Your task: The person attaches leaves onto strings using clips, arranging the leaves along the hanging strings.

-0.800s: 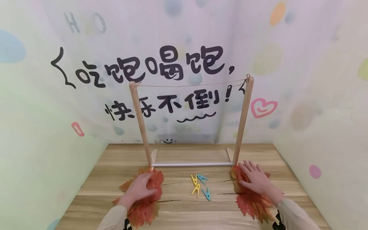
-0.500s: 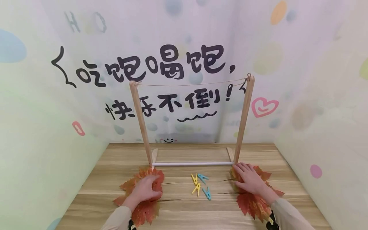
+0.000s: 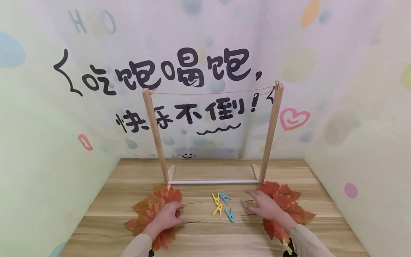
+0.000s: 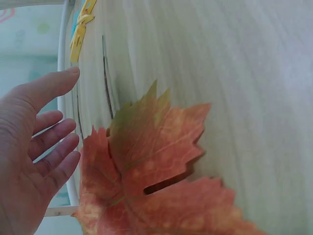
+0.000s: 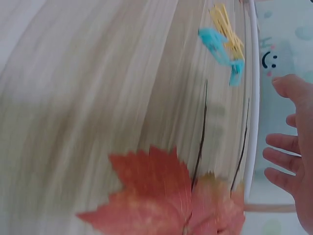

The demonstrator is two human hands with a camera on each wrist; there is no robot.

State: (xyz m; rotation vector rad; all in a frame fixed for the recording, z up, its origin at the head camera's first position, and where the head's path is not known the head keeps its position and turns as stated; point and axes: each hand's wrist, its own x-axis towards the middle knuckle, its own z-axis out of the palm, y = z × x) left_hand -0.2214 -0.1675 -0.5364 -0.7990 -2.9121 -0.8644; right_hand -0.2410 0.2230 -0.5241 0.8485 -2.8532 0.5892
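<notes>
My left hand (image 3: 167, 216) hovers with parted, loosely bent fingers over the stem side of the left red-orange artificial maple leaves (image 3: 147, 207); nothing is in its grasp in the left wrist view. Above the stems of the right maple leaves (image 3: 289, 203) is my right hand (image 3: 268, 207), fingers spread and holding nothing. Between the hands lie two yellow clothespins (image 3: 218, 211) and two blue clothespins (image 3: 229, 215). Thin dark stems (image 5: 201, 142) point from the leaves toward the clothespins. Sleeves and hands cover part of both leaf groups.
Behind the leaves stands a wooden frame with a left post (image 3: 156, 135) and a right post (image 3: 271, 135). A thin string (image 3: 205, 94) joins their tops, and a white rod (image 3: 213, 182) runs low between them. A printed curtain (image 3: 199, 32) backs the wooden table (image 3: 205, 239).
My right hand has moved left off the right leaves toward their stems. My left hand has shifted slightly right and nearer to me. Leaves and clothespins stay where they lay.
</notes>
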